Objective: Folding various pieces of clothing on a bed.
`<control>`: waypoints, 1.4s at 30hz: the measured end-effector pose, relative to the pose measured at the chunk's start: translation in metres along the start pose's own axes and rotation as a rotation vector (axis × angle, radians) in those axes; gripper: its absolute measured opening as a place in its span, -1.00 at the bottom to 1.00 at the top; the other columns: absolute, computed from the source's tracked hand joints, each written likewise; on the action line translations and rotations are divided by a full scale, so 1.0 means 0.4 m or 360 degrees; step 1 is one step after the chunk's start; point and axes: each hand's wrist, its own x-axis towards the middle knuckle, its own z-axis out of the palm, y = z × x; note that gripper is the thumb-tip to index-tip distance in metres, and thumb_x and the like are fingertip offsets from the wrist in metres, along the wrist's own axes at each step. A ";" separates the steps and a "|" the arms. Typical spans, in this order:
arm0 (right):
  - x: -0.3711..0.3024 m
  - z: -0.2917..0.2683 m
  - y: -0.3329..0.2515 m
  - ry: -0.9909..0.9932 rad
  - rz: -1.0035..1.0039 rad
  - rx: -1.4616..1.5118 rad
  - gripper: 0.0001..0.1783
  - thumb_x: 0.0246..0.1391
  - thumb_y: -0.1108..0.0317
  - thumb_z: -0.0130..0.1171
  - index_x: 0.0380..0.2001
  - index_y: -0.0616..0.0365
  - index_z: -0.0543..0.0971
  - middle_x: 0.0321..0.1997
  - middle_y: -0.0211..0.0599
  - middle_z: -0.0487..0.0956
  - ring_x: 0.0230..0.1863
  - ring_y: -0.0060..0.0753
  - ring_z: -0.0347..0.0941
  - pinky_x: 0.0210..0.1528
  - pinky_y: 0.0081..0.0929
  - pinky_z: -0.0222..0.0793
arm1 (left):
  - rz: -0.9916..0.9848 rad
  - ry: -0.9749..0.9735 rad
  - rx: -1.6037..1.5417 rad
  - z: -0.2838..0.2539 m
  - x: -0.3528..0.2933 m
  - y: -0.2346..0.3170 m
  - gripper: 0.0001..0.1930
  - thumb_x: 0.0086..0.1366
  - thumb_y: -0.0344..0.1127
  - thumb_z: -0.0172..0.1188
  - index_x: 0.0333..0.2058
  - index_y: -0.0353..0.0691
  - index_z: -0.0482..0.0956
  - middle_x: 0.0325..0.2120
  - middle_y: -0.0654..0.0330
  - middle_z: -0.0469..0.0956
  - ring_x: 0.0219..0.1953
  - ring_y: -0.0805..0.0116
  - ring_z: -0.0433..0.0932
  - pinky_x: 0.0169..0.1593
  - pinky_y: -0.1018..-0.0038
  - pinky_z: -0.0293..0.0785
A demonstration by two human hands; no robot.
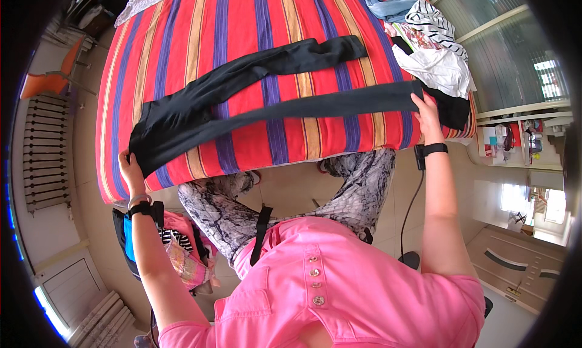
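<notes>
A pair of black trousers (242,119) lies spread sideways across a bed with a red, purple and tan striped cover (242,12). Its waist end is at the left, and the two legs fan out to the right. My left hand (131,169) grips the near corner of the waist end, thumb on top. At the far end of the nearer leg, my right hand (427,112) pinches the hem. Between my hands that leg runs nearly straight along the bed's near edge. The farther leg lies loosely bent and wrinkled, touched by neither hand.
Clothes, including a white garment (445,69) and a striped one (433,24), are heaped at the bed's right side. Beside my left forearm, more clothes (182,251) fill a pile below bed height. An orange chair (54,69) stands left of the bed. A cable (409,208) hangs by my right wrist.
</notes>
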 end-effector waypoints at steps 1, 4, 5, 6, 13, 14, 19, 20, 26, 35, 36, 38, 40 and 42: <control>0.026 -0.053 0.030 -0.0016 0.0132 -0.0134 -0.67 -0.05 0.13 0.32 -0.21 -0.05 0.56 -0.33 -0.61 0.54 -0.39 -0.78 0.37 -0.37 -0.71 0.18 | 0.0007 -0.0023 0.0082 -0.001 -0.017 -0.009 -0.85 0.26 -0.44 0.07 -0.20 -0.31 0.42 -0.33 0.15 0.48 -0.26 0.38 0.41 -0.09 0.48 0.34; 0.093 -0.132 0.167 -0.0136 0.0368 -0.0232 -0.68 -0.05 0.10 0.32 -0.24 -0.05 0.56 -0.37 -0.67 0.52 -0.40 -0.80 0.34 -0.36 -0.67 0.19 | -0.0047 -0.0077 0.0202 0.010 -0.076 -0.053 -0.81 0.23 -0.46 0.10 -0.17 -0.28 0.43 -0.33 0.12 0.47 -0.27 0.33 0.42 -0.10 0.47 0.34; 0.098 -0.126 0.197 -0.0176 0.0406 -0.0279 -0.69 -0.05 0.15 0.32 -0.23 -0.02 0.57 -0.33 -0.58 0.55 -0.36 -0.70 0.37 -0.32 -0.64 0.22 | -0.0122 -0.0092 0.0160 0.011 -0.100 -0.067 -0.78 0.22 -0.47 0.10 -0.14 -0.27 0.41 -0.33 0.11 0.48 -0.27 0.33 0.43 -0.10 0.46 0.34; 0.106 -0.104 0.233 -0.0182 0.0404 -0.0277 -0.69 -0.05 0.15 0.32 -0.23 -0.02 0.57 -0.33 -0.58 0.55 -0.36 -0.70 0.37 -0.32 -0.64 0.22 | -0.0196 -0.0106 0.0117 0.012 -0.121 -0.081 -0.75 0.21 -0.47 0.11 -0.12 -0.26 0.40 -0.34 0.09 0.48 -0.27 0.32 0.44 -0.10 0.45 0.35; 0.253 0.040 0.244 0.0182 -0.0651 -0.0989 -0.67 0.00 0.23 0.21 -0.22 0.24 0.55 -0.26 -0.09 0.61 -0.18 -0.17 0.54 -0.11 -0.36 0.42 | -0.0161 0.0098 0.0484 0.055 -0.060 0.006 -0.62 0.14 -0.47 0.09 -0.02 -0.27 0.38 -0.29 0.03 0.51 -0.22 0.17 0.50 -0.11 0.33 0.41; 0.264 0.090 0.211 0.0126 -0.0726 -0.0928 -0.69 0.02 0.22 0.19 -0.25 0.24 0.57 -0.28 -0.08 0.61 -0.18 -0.16 0.55 -0.12 -0.36 0.42 | -0.0045 0.0163 0.0637 0.055 -0.037 0.011 -0.62 0.13 -0.48 0.08 -0.02 -0.29 0.38 -0.26 0.00 0.51 -0.21 0.12 0.50 -0.09 0.31 0.42; 0.366 0.280 0.095 -0.0153 -0.0784 -0.0839 -0.70 0.10 0.20 0.09 -0.32 0.25 0.59 -0.42 -0.07 0.60 -0.30 -0.19 0.57 -0.23 -0.37 0.42 | 0.0272 -0.0023 0.0548 0.156 0.092 0.043 -0.58 0.16 -0.45 0.05 0.04 -0.30 0.34 -0.19 -0.05 0.46 -0.26 0.12 0.48 -0.13 0.30 0.41; 0.351 0.320 0.057 -0.0210 -0.0632 -0.0845 -0.69 0.11 0.18 0.09 -0.35 0.25 0.59 -0.50 -0.11 0.58 -0.41 -0.30 0.55 -0.34 -0.37 0.40 | 0.0219 -0.0107 0.0469 0.189 0.094 0.079 -0.56 0.17 -0.44 0.04 0.06 -0.28 0.33 -0.20 -0.05 0.45 -0.29 0.16 0.47 -0.17 0.31 0.41; 0.443 0.457 -0.009 -0.0205 -0.0395 -0.0555 -0.46 0.12 0.31 0.13 0.12 0.29 0.28 -0.17 -0.15 0.52 -0.46 -0.41 0.53 -0.43 -0.48 0.47 | 0.0192 -0.0660 0.0531 0.314 0.179 0.122 -0.49 0.21 -0.44 0.02 0.17 -0.14 0.24 -0.04 -0.08 0.38 -0.15 0.15 0.46 -0.11 0.33 0.41; 0.506 0.452 -0.003 -0.0485 -0.0056 -0.0512 -0.82 -0.06 0.47 0.24 -0.38 0.25 0.46 -0.55 -0.34 0.46 -0.55 -0.51 0.43 -0.50 -0.59 0.34 | 0.0374 -0.0932 0.0882 0.342 0.236 0.110 -0.53 -0.01 -0.55 0.00 -0.03 -0.26 0.42 -0.17 -0.08 0.43 -0.11 -0.01 0.43 -0.05 0.26 0.40; 0.490 0.433 -0.006 -0.0478 -0.0043 -0.0514 -0.82 -0.06 0.47 0.24 -0.38 0.25 0.46 -0.55 -0.34 0.46 -0.55 -0.51 0.43 -0.50 -0.59 0.34 | 0.0344 -0.0933 0.0900 0.334 0.239 0.105 -0.64 0.03 -0.53 0.04 -0.12 -0.30 0.47 -0.24 -0.07 0.47 -0.18 -0.01 0.46 -0.10 0.25 0.41; 0.417 0.402 -0.064 -0.0281 -0.0222 -0.0309 -0.80 -0.06 0.47 0.21 -0.31 0.21 0.50 -0.46 -0.36 0.54 -0.46 -0.55 0.45 -0.43 -0.62 0.36 | 0.0512 -0.0814 0.0866 0.304 0.240 0.115 -0.75 0.08 -0.49 0.07 -0.21 -0.33 0.51 -0.31 -0.05 0.49 -0.27 0.00 0.48 -0.14 0.26 0.43; 0.413 0.331 -0.072 -0.0325 -0.0396 -0.0090 -0.78 -0.06 0.49 0.21 -0.27 0.22 0.51 -0.39 -0.38 0.55 -0.41 -0.56 0.46 -0.36 -0.62 0.39 | 0.0343 -0.0684 0.0695 0.252 0.220 0.123 -0.81 0.20 -0.46 0.04 -0.21 -0.31 0.51 -0.29 0.02 0.52 -0.33 0.15 0.53 -0.22 0.37 0.45; 0.375 0.244 -0.086 -0.0314 -0.0491 0.0102 -0.79 -0.04 0.50 0.21 -0.26 0.17 0.52 -0.33 -0.40 0.54 -0.36 -0.58 0.46 -0.33 -0.65 0.38 | 0.0094 -0.0606 0.0165 0.217 0.196 0.134 -0.81 0.29 -0.42 0.01 -0.13 -0.25 0.46 -0.18 0.15 0.53 -0.33 0.35 0.54 -0.26 0.46 0.44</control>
